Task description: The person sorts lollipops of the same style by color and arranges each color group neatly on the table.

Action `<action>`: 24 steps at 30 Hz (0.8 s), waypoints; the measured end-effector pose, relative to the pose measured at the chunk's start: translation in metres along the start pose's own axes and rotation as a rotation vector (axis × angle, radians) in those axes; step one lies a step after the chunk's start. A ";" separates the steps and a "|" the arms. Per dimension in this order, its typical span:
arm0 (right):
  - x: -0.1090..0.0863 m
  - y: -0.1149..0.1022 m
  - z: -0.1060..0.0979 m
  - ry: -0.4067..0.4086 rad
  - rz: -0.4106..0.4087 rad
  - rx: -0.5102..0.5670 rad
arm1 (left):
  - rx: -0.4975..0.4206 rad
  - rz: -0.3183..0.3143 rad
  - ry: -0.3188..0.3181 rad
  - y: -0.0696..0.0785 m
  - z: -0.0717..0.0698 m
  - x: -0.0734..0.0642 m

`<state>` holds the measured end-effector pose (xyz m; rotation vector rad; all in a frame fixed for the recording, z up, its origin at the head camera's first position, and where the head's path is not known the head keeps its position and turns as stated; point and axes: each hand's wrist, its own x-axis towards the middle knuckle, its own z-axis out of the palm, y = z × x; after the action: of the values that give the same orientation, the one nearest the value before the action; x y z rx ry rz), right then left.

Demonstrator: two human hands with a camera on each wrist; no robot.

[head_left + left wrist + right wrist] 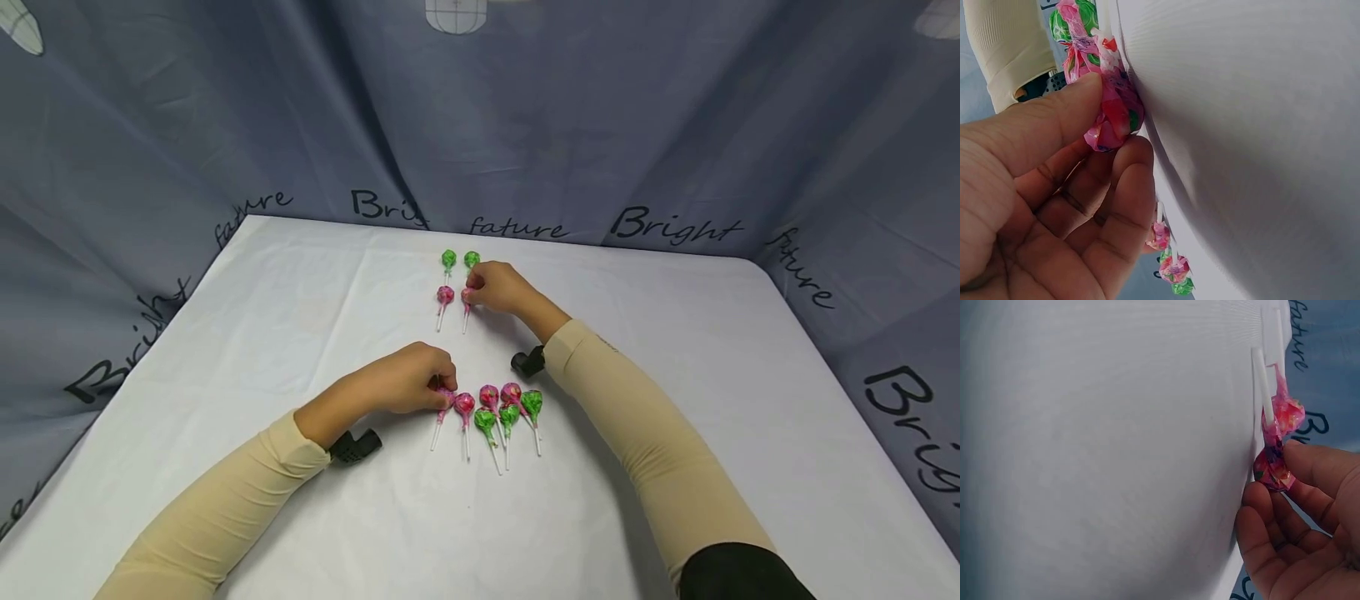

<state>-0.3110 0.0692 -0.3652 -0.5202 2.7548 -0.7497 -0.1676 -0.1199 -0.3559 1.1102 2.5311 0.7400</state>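
Farther back on the table, my right hand [501, 287] pinches a pink-wrapped lollipop [1274, 470] by its head, its white stick pointing toward me. Left of it lies another pink lollipop [446, 296], and behind these two are a green lollipop [448, 259] and a second green lollipop [472, 258]. Nearer to me, my left hand [411, 379] holds a pink lollipop [1116, 115] between thumb and fingertips. Just right of that hand sits a pink lollipop [464, 404], beside a cluster of pink and green ones, including a green lollipop [532, 403] at its right end.
A white cloth [247, 333] covers the table. Behind it and at both sides hangs a grey-blue curtain [525, 125] with printed lettering. Black wrist devices [356, 447] are worn under both forearms.
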 end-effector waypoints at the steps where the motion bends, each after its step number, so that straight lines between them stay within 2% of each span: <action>1: 0.000 0.001 0.000 0.004 -0.004 0.001 | -0.001 0.001 0.001 0.000 0.000 0.000; 12: 0.002 0.004 0.001 -0.010 0.002 0.045 | 0.001 0.004 0.003 -0.003 0.002 0.003; 24: 0.003 -0.001 0.002 -0.023 0.007 0.023 | -0.003 -0.013 0.001 -0.005 0.002 0.002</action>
<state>-0.3126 0.0665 -0.3666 -0.5113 2.7219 -0.7682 -0.1708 -0.1207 -0.3598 1.0923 2.5344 0.7409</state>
